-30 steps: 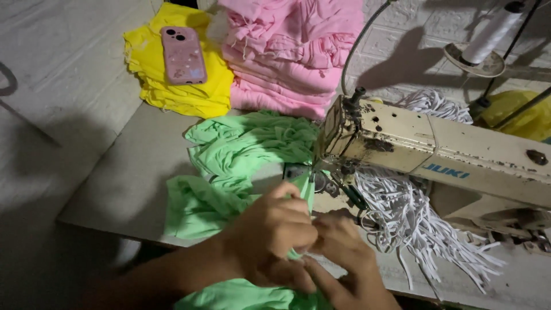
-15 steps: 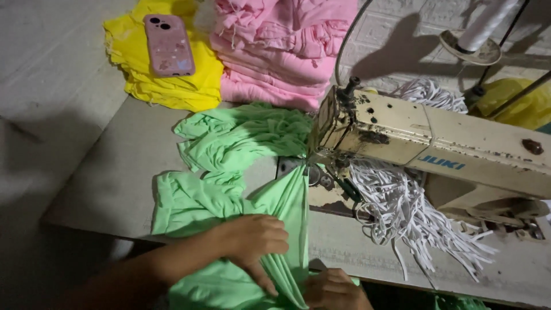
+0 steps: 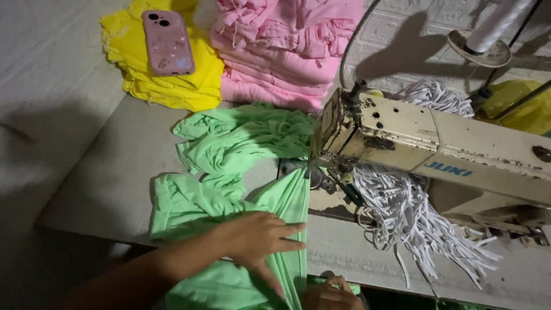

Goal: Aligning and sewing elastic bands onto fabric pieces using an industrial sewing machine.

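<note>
Sewing table (image 3: 115,189); green fabric (image 3: 229,149) under left hand (image 3: 258,238); right hand (image 3: 330,295) beneath.

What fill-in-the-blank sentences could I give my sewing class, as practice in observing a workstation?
1. The left hand lies flat on the light ____ knit fabric that runs under the cream industrial sewing machine.
2. The pink-cased smartphone rests on a folded stack of ____ cloth.
3. Beside that stack sits a pile of folded ____ garments.
4. A bundle of ____ elastic strips hangs below the machine's arm.

Missing words: green; yellow; pink; white
</note>
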